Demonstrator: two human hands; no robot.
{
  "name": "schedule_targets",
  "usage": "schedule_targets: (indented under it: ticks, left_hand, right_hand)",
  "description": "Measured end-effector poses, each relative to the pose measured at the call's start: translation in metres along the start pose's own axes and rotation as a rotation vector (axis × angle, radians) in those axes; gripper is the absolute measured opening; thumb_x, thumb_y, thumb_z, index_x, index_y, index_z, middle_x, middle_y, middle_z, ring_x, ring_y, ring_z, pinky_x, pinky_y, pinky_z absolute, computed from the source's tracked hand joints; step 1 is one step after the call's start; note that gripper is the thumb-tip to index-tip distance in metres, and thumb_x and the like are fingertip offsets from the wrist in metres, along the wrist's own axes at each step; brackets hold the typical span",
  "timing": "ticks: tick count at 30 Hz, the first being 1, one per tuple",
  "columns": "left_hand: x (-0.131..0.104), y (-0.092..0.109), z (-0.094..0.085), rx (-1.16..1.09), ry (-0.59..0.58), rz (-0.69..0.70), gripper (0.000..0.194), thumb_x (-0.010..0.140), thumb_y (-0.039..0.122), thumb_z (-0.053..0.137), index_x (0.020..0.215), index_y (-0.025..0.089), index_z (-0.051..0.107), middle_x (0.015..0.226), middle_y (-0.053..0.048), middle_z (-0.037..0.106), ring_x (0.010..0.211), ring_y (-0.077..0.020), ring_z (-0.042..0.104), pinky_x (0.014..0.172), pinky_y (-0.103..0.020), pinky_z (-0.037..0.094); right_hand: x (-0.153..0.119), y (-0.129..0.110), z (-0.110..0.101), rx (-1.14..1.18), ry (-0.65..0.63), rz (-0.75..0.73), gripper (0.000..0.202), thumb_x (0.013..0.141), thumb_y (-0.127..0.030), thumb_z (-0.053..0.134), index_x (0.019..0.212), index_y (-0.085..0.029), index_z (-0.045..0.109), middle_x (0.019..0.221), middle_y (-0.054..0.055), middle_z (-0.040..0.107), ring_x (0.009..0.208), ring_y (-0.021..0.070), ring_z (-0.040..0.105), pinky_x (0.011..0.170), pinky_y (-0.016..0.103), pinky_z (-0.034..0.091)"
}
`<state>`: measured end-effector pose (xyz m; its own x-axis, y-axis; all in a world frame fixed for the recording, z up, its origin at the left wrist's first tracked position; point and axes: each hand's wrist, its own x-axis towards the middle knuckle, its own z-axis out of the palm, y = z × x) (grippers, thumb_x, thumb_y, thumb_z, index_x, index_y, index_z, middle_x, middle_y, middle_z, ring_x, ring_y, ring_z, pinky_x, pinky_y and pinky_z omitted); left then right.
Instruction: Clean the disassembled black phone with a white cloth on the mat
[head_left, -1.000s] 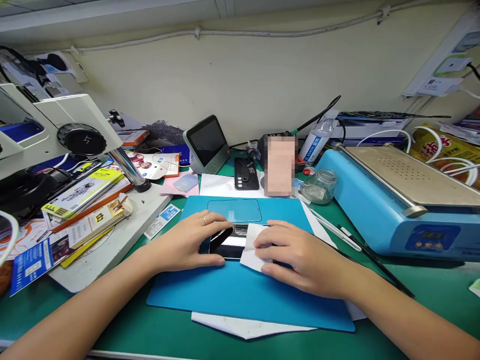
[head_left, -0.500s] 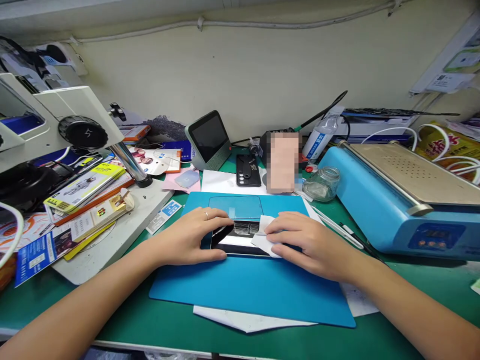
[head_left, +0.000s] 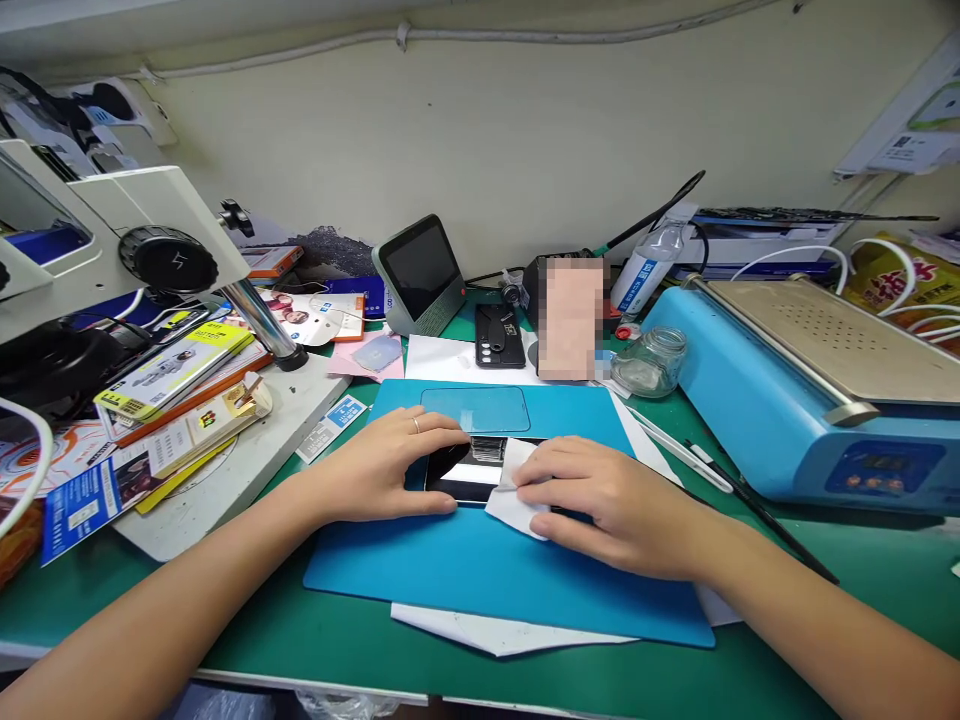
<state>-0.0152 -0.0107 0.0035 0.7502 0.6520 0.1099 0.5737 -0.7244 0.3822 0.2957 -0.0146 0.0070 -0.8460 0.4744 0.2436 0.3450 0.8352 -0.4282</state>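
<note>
A phone with a glossy black face lies sideways on the blue mat, bright reflections across it. My left hand grips its left end, thumb on the near edge and fingers at the far edge. My right hand pinches a folded white wipe and presses it on the phone's right part, which it largely hides. The wipe's lower corner hangs over the phone's near edge. Just beyond the phone, a clear glass screen protector with a dark border lies flat on the mat.
A microscope stand and piled boxes fill the left. Behind the mat are a smart display, a black phone case and a glass jar. White tweezers and a blue heating machine stand right.
My right hand has moved the wipe slightly left and toward me, down over the phone's near edge. My left hand keeps its hold. The camera view has shifted a little.
</note>
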Motion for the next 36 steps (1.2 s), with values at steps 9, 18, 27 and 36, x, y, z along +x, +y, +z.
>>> schedule_targets:
  ticks: [9,18,27,36]
  left_hand:
    - [-0.0003,0.0012,0.0011,-0.019,-0.016,-0.018,0.061,0.091,0.052,0.066,0.143,0.025,0.051,0.14,-0.012,0.057,0.125,-0.029,0.056,0.106,-0.043,0.047]
    - [0.0,0.004,0.0042,-0.065,0.004,-0.051,0.068,0.088,0.057,0.069,0.146,0.027,0.049,0.137,-0.011,0.055,0.122,-0.0285,0.055,0.104,-0.041,0.048]
    - [0.0012,0.0062,0.0055,-0.036,0.035,-0.051,0.067,0.088,0.06,0.067,0.145,0.027,0.051,0.13,-0.01,0.059,0.119,-0.0284,0.052,0.102,-0.044,0.048]
    - [0.0011,0.0064,0.0055,-0.02,0.027,-0.043,0.068,0.089,0.06,0.067,0.145,0.027,0.05,0.133,-0.01,0.057,0.12,-0.0286,0.052,0.1,-0.043,0.049]
  right_hand:
    - [-0.001,0.0027,-0.006,0.004,0.037,0.031,0.024,0.102,-0.028,0.053,0.106,-0.019,0.076,0.109,0.008,0.075,0.103,0.022,0.067,0.093,0.038,0.049]
    - [-0.0006,0.0033,-0.0022,0.015,0.062,0.05,0.025,0.102,-0.028,0.053,0.102,-0.019,0.076,0.108,0.007,0.074,0.101,0.0209,0.065,0.091,0.036,0.05]
    - [-0.0018,0.0073,-0.0043,0.048,0.093,0.081,0.025,0.102,-0.029,0.054,0.101,-0.02,0.077,0.107,0.007,0.074,0.102,0.021,0.065,0.091,0.035,0.05]
    - [-0.0005,0.0061,-0.0034,0.07,0.08,0.074,0.024,0.101,-0.031,0.056,0.097,-0.019,0.076,0.105,0.008,0.072,0.1,0.0208,0.064,0.089,0.035,0.05]
